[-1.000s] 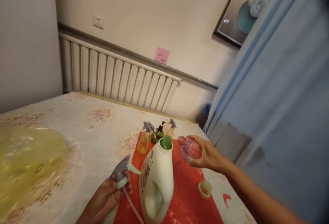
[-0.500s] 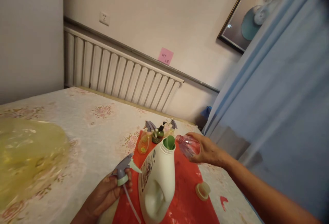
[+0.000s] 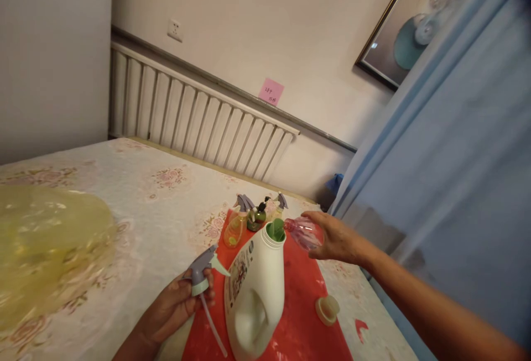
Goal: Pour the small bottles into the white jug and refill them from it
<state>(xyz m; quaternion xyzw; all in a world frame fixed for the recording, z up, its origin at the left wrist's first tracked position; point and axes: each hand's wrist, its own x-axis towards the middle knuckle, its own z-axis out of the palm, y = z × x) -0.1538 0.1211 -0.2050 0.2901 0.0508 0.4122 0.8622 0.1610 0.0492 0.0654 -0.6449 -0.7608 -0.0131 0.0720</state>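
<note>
My left hand point(image 3: 178, 300) is closed around a grey and pale green spray trigger head point(image 3: 201, 272), its thin dip tube hanging down. In my right hand point(image 3: 338, 239) is a clear pinkish bottle point(image 3: 305, 232), tipped on its side with its neck at the green spout of the big jug. That white jug point(image 3: 265, 289) stands between my hands, its mouth uncapped and a label on its left side. Whether liquid is flowing between them I cannot tell. A pale cap point(image 3: 327, 310) lies right of the jug.
Under the jug is a red sheet point(image 3: 302, 317) on a flowered tablecloth point(image 3: 166, 206). Several small bottles stand behind, including an amber spray bottle point(image 3: 235, 231) and a green pump bottle point(image 3: 257, 217). A yellow translucent plastic bundle point(image 3: 53, 250) sits at left, a blue curtain point(image 3: 456, 173) at right.
My right hand has brought the pinkish bottle leftward and tilted it further, so its neck now meets the jug's spout. My left hand still holds the trigger head. The view has shifted slightly.
</note>
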